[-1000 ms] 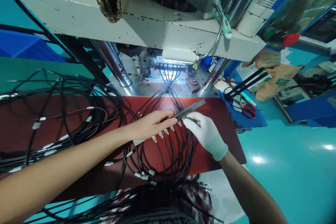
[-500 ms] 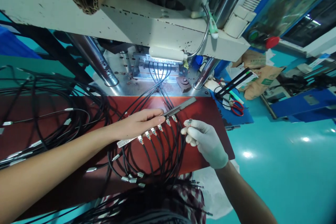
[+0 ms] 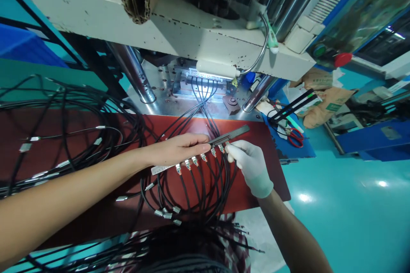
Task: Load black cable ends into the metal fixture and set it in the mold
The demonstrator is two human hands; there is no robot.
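Observation:
My bare left hand (image 3: 184,149) grips a grey metal bar (image 3: 238,132), thumb on the near side. The bar slants up to the right above the red work surface. Several silver cable connectors (image 3: 195,161) sit in a row along its near edge, each with a black cable (image 3: 201,181) looping down from it. My right hand (image 3: 248,164), in a white glove, is closed in a pinch on a small cable connector at the bar's right part, beside the last connector in the row. The fingertips mostly hide that piece. I cannot tell whether it is seated in the bar.
Behind the red work surface (image 3: 269,166) stands a press with steel columns (image 3: 136,76) and a lit mold (image 3: 201,87) holding several cables. Coiled black cables (image 3: 70,136) lie at left, more cables at the near edge. Red-handled scissors (image 3: 295,137) rest at right.
My right hand has moved left to the bar, bringing the small connector from apart to against it. My left hand still holds the bar. The whole view has shifted slightly.

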